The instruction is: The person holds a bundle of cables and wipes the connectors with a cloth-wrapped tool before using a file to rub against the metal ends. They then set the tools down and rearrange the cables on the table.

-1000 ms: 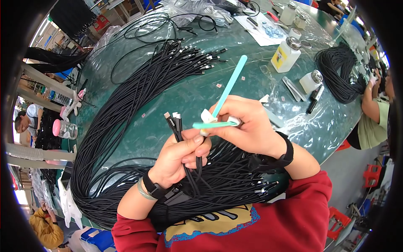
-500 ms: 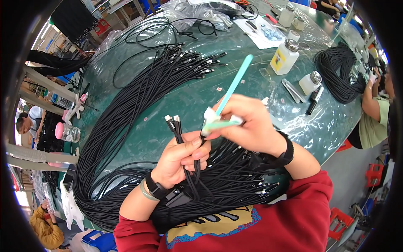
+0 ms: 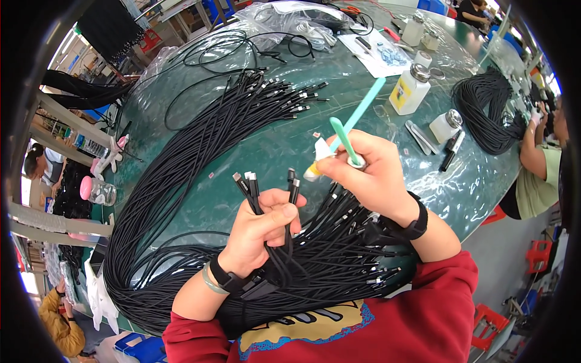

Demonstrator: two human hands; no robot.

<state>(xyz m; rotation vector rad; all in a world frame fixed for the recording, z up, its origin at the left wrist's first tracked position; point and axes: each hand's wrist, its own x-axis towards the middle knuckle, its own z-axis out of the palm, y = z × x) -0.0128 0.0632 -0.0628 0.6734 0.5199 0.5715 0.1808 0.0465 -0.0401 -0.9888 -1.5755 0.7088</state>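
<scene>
your left hand (image 3: 260, 233) is curled into a fist around a small bunch of thin black cables (image 3: 254, 187), whose short metal-tipped plugs stand up above the knuckles in two little groups. your right hand (image 3: 369, 175) is closed in a pinch on two slim teal sticks (image 3: 357, 121), smooth and flat like plastic, which cross just above the fingers; the longer one slants up and to the right. a small white scrap (image 3: 322, 149) and a pale stubby piece show at the fingertips of this hand, just right of the raised plugs; what they are cannot be told. each wrist wears a dark band, and the sleeves are red.

under both hands lies a thick sheaf of matte black cables (image 3: 181, 175), sweeping in a long curve from the lower edge up across the round table (image 3: 254, 145), its plug ends fanned out at the top. the table top is green and glossy, covered with a clear, wrinkled film.

further right stand a square pale yellow bottle (image 3: 408, 91) with a metal cap and a small white pot (image 3: 446, 125), with a black pen (image 3: 452, 151) beside them. a second coil of black cable (image 3: 484, 109) lies near the far right rim, where another person's arm (image 3: 532, 154) rests.
</scene>
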